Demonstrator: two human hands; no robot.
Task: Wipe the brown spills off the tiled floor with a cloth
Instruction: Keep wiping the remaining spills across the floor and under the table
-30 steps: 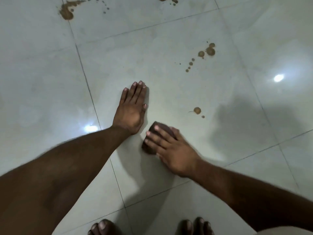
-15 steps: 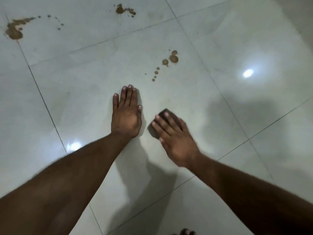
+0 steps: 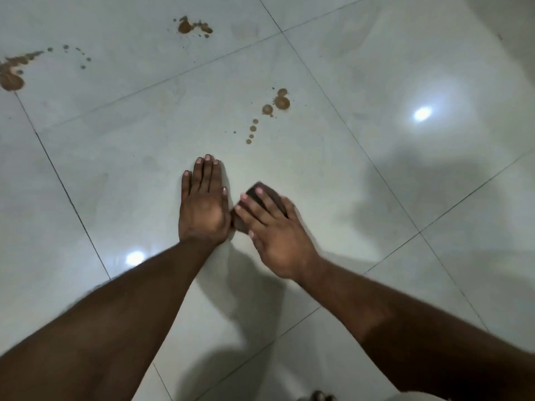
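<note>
My right hand (image 3: 278, 241) presses a dark brown cloth (image 3: 267, 196) onto the pale tiled floor (image 3: 362, 198), fingers laid fairly straight over it; most of the cloth is hidden under them. My left hand (image 3: 202, 209) lies flat on the tile just left of the cloth, its thumb side almost touching the cloth. A trail of brown drops and blobs (image 3: 275, 107) sits on the same tile beyond the hands. A second brown spill (image 3: 191, 26) lies farther off, and a large smear (image 3: 13, 73) is at the far left edge.
Dark grout lines (image 3: 376, 175) cross the glossy tiles. Lamp reflections (image 3: 422, 114) glare on the floor, and shadows fall to the right. My toes (image 3: 318, 396) show at the bottom edge.
My right hand slid the cloth over the small brown spot that lay to its right; that spot no longer shows. The cloth now sits closer to my left hand. The view shifted right.
</note>
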